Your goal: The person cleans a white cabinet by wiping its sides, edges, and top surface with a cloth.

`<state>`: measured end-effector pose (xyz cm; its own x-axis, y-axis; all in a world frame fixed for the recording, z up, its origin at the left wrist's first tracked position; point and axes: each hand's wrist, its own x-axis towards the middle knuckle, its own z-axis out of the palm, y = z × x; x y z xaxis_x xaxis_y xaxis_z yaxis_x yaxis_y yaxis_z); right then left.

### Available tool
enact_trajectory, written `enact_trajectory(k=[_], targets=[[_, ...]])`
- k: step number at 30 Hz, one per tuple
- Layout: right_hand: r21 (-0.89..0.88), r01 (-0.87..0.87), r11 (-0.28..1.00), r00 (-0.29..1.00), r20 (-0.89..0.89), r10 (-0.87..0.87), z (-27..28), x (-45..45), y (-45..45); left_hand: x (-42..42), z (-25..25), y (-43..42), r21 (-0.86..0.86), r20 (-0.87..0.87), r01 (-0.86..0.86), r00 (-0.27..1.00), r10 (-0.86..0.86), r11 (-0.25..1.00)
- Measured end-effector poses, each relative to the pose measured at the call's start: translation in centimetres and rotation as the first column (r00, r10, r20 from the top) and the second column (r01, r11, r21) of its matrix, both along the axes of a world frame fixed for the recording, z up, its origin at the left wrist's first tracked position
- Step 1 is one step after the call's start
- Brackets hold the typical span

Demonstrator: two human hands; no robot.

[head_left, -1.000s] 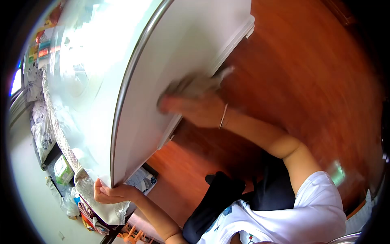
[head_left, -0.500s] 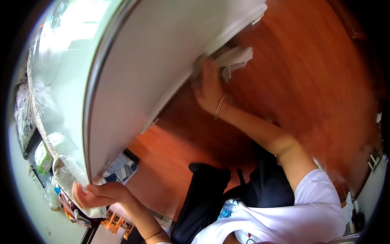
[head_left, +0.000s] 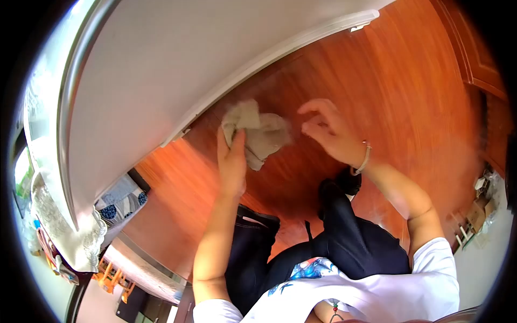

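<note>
A crumpled greyish-beige cloth (head_left: 260, 132) is in my left hand (head_left: 232, 159), pinched between thumb and fingers above the floor. To the right of the cloth is my right hand (head_left: 333, 132), empty, with its fingers curved and apart, not touching the cloth. Beyond both hands stands a large white panel (head_left: 161, 70) with a metal edge strip along its left side and a white rail along its bottom.
Reddish wooden floor (head_left: 398, 97) lies under my hands. A lace-edged cloth (head_left: 75, 237) hangs at the left, beside a patterned blue and white item (head_left: 121, 202). Orange wooden chairs (head_left: 112, 280) stand at lower left, a brown cabinet (head_left: 479, 54) at upper right.
My left hand has left the panel's edge and taken the cloth. My right hand has let go of the cloth and moved right. The panel now appears farther to the upper left.
</note>
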<state>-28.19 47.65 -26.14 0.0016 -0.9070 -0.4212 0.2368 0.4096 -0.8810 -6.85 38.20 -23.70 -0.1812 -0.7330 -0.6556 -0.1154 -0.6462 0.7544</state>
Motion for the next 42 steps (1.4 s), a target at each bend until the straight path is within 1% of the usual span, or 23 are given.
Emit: enact_trajectory(k=[1, 3, 4, 6, 7, 8, 9, 10, 11, 12, 13, 15, 17, 18, 20, 21, 23, 24, 26, 31, 34, 36, 42], targets=[[0.047, 0.022, 0.999, 0.991, -0.135, -0.015, -0.1, -0.5, 0.1, -0.6, 0.8, -0.1, 0.003, -0.011, -0.02, 1.0, 0.02, 1.0], [0.01, 0.007, 1.0, 0.984, -0.176, -0.005, 2.2, 0.0, 1.4, -2.0, 3.1, -0.2, 0.17, -0.082, -0.011, 0.996, 0.025, 0.985], [-0.037, 0.015, 0.999, 0.979, -0.204, -0.023, 3.3, 0.4, 1.5, -2.9, 4.4, -0.2, 0.257, -0.261, 0.033, 0.965, 0.037, 0.966], [-0.166, -0.048, 0.985, 0.948, -0.319, -0.008, 2.7, 0.9, 1.8, -4.3, 4.9, 1.1, 0.41, -0.266, 0.288, 0.945, -0.189, 0.865], [-0.285, -0.089, 0.954, 0.908, -0.417, -0.04, 2.3, 1.3, 1.9, -5.3, 5.8, 1.2, 0.216, -0.268, 0.581, 0.808, -0.524, 0.785], [-0.235, -0.066, 0.97, 0.936, -0.351, -0.022, 2.0, 1.0, 1.6, -5.2, 6.2, 1.5, 0.027, -0.14, 0.68, 0.729, -0.67, 0.733], [-0.237, -0.074, 0.969, 0.935, -0.354, -0.015, 2.3, 0.2, 1.3, -5.0, 6.7, 1.7, -0.143, 0.021, 0.768, 0.633, -0.774, 0.625], [-0.07, 0.033, 0.997, 0.968, -0.246, -0.05, 2.7, -0.9, 0.9, -4.3, 7.2, 1.3, -0.155, 0.022, 0.765, 0.636, -0.772, 0.625], [0.104, 0.125, 0.987, 0.984, -0.143, -0.109, 2.8, -2.2, 0.1, -3.1, 7.5, 0.5, -0.314, 0.18, 0.822, 0.544, -0.82, 0.476], [0.059, 0.199, 0.978, 0.965, -0.187, -0.185, 3.7, -3.3, -1.2, -1.8, 7.8, -0.3, -0.434, 0.341, 0.853, 0.454, -0.823, 0.291], [0.019, 0.273, 0.962, 0.938, -0.227, -0.262, 4.7, -4.4, -2.6, -0.5, 7.7, -0.5, -0.44, 0.333, 0.851, 0.452, -0.828, 0.287], [-0.043, 0.288, 0.957, 0.88, -0.382, -0.283, 5.1, -6.9, -4.9, 2.3, 6.3, -0.4, -0.108, -0.048, 0.728, 0.676, -0.735, 0.677], [-0.292, 0.129, 0.948, 0.802, -0.531, -0.273, 0.6, -11.2, -6.8, 5.0, 4.2, 0.3, -0.061, -0.017, 0.673, 0.738, -0.675, 0.738], [-0.295, 0.137, 0.946, 0.793, -0.54, -0.283, -0.9, -11.9, -8.2, 6.1, 3.1, 0.7, -0.017, 0.029, 0.601, 0.799, -0.6, 0.799], [-0.349, -0.18, 0.92, 0.414, -0.875, -0.251, -3.2, -12.4, -9.6, 8.2, 1.7, 2.0, 0.004, 0.016, 0.603, 0.798, -0.603, 0.798], [-0.348, -0.175, 0.921, 0.41, -0.876, -0.253, -3.7, -11.2, -9.8, 9.0, 1.3, 2.5, 0.027, 0.013, 0.598, 0.801, -0.598, 0.801], [-0.429, -0.056, 0.902, 0.009, -0.903, -0.429, -4.0, -7.1, -10.9, 10.2, 0.8, 3.0, 0.047, -0.04, 0.609, 0.793, -0.608, 0.792], [-0.401, -0.034, 0.916, 0.137, -0.909, -0.393, -3.6, -5.8, -10.6, 10.3, 0.5, 3.2, 0.071, -0.09, 0.613, 0.789, -0.607, 0.787], [-0.432, -0.241, 0.869, 0.041, -0.899, -0.435, -3.5, -0.9, -10.1, 10.0, -0.5, 3.3, 0.101, -0.138, 0.578, 0.814, -0.564, 0.81], [-0.222, -0.572, 0.789, 0.39, -0.92, 0.024, -3.6, 13.0, -12.3, 5.7, -1.6, 2.2, 0.001, -0.112, 0.65, 0.755, -0.646, 0.76], [-0.163, -0.65, 0.742, 0.381, -0.915, 0.134, -2.8, 12.2, -13.5, 4.4, -2.1, 1.6, -0.106, -0.134, 0.68, 0.713, -0.688, 0.725], [-0.31, -0.636, 0.706, 0.272, -0.947, -0.17, -4.9, 8.8, -12.2, 4.6, -2.3, 1.3, -0.093, -0.143, 0.668, 0.725, -0.674, 0.738], [-0.366, -0.163, 0.916, 0.024, -0.93, -0.367, -5.7, -7.8, -9.1, 7.9, -4.7, 0.9, -0.008, -0.076, 0.737, 0.673, -0.736, 0.675]])
